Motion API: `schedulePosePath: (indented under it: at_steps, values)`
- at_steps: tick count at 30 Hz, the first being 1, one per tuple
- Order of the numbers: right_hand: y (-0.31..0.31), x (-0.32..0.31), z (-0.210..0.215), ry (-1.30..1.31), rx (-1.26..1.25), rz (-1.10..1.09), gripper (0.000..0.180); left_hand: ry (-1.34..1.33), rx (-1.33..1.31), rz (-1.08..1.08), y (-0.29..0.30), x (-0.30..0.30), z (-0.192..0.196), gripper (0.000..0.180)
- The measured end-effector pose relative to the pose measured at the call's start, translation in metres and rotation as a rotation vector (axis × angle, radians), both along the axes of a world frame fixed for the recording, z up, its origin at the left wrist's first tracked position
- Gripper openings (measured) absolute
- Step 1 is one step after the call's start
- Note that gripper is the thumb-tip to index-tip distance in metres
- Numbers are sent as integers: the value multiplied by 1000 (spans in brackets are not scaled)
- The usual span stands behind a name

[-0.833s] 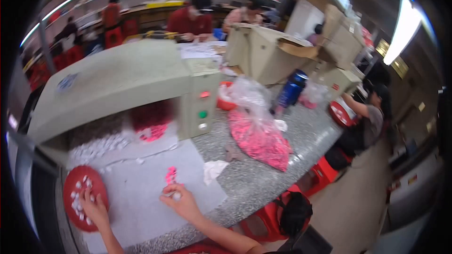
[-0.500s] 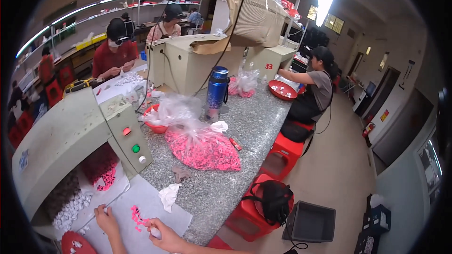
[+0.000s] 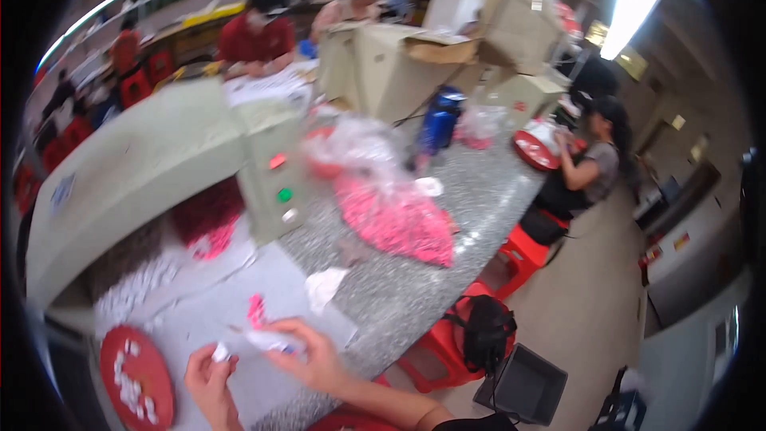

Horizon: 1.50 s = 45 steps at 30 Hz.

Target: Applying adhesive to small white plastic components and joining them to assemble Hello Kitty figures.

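Both hands are down at the near edge of the pale sheet spread on the speckled counter, close together but not touching. The left hand pinches a small white piece between its fingertips; the right hand is closed around a small whitish part, though motion blur hides its exact shape. Just beyond the right hand a small pink piece lies on the sheet. Left of the sheet sits a round red tray with small white pieces scattered in it. Beyond the sheet, a crumpled white scrap rests on the counter, and farther off a clear plastic bag lies open, spilling a heap of pink pieces. Behind the sheet stands a pale green machine with a red and a green button; under its overhang are piles of white and pink parts. Well past the sheet a blue bottle stands by cardboard boxes, and a person seated at the counter's far end works over a second red tray. Under the counter are red stools, a black bag and a dark bin.
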State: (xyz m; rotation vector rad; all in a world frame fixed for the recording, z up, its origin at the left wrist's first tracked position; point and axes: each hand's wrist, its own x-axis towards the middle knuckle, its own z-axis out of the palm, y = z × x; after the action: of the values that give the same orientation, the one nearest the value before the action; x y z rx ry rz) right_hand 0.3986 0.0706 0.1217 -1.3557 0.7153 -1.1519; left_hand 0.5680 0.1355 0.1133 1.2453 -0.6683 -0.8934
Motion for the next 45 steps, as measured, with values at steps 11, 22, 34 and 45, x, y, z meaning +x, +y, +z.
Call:
schedulePosePath:
  at_steps: [11,22,34,45]
  values:
    - [37,0,24,240,-565,-158,28,-11,-170,-25,16,-13,27,32]
    - [25,15,30,202,-779,-138,28,-198,-228,7,14,-8,25,38]
    - [22,19,30,182,-787,-117,28,-248,-232,48,14,-7,27,36]
    - [26,21,32,201,-697,-18,24,-398,-173,97,16,-4,25,36]
